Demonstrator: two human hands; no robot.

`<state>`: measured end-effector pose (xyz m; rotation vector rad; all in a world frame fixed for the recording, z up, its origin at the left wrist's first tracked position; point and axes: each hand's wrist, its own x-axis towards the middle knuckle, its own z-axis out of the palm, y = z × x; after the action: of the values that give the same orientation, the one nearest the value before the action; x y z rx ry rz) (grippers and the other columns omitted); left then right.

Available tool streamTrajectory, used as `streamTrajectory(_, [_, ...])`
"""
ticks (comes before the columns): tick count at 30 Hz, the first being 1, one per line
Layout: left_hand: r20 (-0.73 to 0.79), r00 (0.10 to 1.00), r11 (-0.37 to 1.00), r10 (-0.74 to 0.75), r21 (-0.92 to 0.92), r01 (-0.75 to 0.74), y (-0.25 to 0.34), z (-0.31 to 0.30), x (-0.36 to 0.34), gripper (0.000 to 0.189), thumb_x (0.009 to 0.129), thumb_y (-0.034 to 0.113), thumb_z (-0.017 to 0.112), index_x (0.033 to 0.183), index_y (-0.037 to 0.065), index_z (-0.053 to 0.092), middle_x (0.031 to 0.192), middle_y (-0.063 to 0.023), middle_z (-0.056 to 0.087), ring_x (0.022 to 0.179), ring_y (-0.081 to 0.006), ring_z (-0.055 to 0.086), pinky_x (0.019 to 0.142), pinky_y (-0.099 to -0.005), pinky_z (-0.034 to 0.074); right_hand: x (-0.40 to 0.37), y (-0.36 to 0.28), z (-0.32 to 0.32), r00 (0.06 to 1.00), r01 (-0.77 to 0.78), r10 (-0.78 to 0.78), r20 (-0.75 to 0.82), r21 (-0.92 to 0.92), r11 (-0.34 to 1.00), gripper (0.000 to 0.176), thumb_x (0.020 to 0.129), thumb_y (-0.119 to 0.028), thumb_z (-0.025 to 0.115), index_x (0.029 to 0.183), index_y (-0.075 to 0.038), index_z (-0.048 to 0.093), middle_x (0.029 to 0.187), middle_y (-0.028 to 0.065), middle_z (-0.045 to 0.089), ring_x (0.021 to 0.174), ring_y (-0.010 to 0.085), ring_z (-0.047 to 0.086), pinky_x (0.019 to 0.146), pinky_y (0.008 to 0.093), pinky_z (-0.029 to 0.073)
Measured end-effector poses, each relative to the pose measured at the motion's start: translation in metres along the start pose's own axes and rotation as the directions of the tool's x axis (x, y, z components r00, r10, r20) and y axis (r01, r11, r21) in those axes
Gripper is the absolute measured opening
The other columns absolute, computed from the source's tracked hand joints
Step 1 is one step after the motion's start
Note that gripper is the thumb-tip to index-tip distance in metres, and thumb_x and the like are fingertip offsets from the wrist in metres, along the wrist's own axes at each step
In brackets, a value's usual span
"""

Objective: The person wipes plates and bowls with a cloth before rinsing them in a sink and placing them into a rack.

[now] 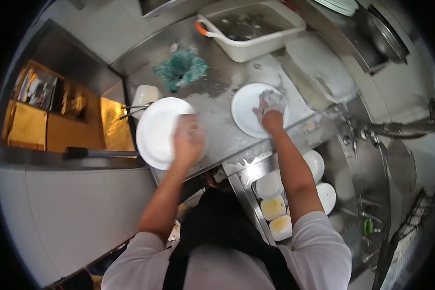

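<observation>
On the steel counter, a round white plate (245, 112) lies under my right hand (269, 112). The fingers of that hand are curled over something pale and foamy (275, 100), pressed against the plate; I cannot tell its exact kind. To the left are white plates (154, 130), the top one larger than the plate on the right. My left hand (188, 137) overlaps their right side, smeared by motion, so its fingers are unclear. Beyond them a crumpled green net-like cloth (181, 69) rests on the wet, soapy counter.
A white tub (251, 48) of murky water with utensils stands at the back, beside a whitish translucent container (319, 70). At right, the sink (343, 208) holds several white dishes under a tap (372, 133). A small white container (146, 95) with utensils sits at left.
</observation>
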<state>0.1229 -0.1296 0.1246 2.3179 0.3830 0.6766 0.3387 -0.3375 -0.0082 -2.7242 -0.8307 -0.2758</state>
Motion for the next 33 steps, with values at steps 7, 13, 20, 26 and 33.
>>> streamTrajectory(7, [0.352,0.935,0.999,0.035,-0.005,-0.036,0.011,0.132,-0.017,0.048,0.081,0.016,0.067,0.125,0.001,0.055,0.122,-0.0241,0.054,0.111,-0.0408,0.052,0.098,-0.0456,0.042,-0.026,-0.019,-0.001,0.908,0.415,-0.417,-0.026,0.176,0.893,0.051,0.09,-0.031,0.055,0.137,-0.011,0.05,0.145,0.0227,0.039,0.137,0.0405,0.029,0.115,0.053,0.016])
streamTrajectory(13, [0.546,0.836,0.968,0.056,0.176,-0.18,0.025,0.166,-0.074,0.074,0.085,0.038,0.065,0.142,0.001,0.036,0.15,-0.0265,0.022,0.14,-0.0457,0.017,0.112,-0.0523,0.025,-0.033,0.004,-0.01,0.988,0.148,-0.152,0.03,0.115,0.982,0.052,0.088,-0.029,0.057,0.138,-0.016,0.051,0.147,0.02,0.037,0.136,0.0412,0.03,0.113,0.0527,0.019])
streamTrajectory(20, [0.635,0.766,0.893,0.098,0.283,-0.349,0.033,0.159,-0.085,0.089,0.086,0.048,0.061,0.151,0.007,0.017,0.155,-0.0274,0.007,0.142,-0.05,0.005,0.114,-0.0545,0.019,-0.087,0.022,-0.041,0.957,-0.011,0.15,-0.25,0.481,0.876,0.07,0.083,-0.024,0.066,0.144,-0.005,0.036,0.146,0.0299,0.03,0.134,0.0484,0.028,0.11,0.052,0.025])
streamTrajectory(26, [0.656,0.751,0.867,0.073,0.33,-0.373,0.038,0.16,-0.077,0.089,0.087,0.048,0.058,0.152,0.007,0.013,0.155,-0.0274,0.004,0.142,-0.0498,0.002,0.115,-0.0539,0.015,-0.264,0.052,-0.061,0.818,-0.393,0.522,-0.24,0.429,0.813,0.063,0.082,-0.014,0.064,0.139,-0.001,0.041,0.138,0.0313,0.04,0.127,0.0483,0.037,0.108,0.0502,0.03])
streamTrajectory(33, [0.581,0.775,0.85,0.248,0.254,-0.462,0.028,0.169,-0.09,0.087,0.082,0.037,0.066,0.15,0.004,0.022,0.154,-0.0294,0.011,0.142,-0.0492,0.006,0.116,-0.0525,0.014,-0.448,0.06,-0.125,0.573,-0.798,0.81,-0.127,0.139,0.586,0.057,0.084,-0.008,0.061,0.138,-0.008,0.044,0.135,0.0267,0.046,0.128,0.0456,0.038,0.107,0.0488,0.033])
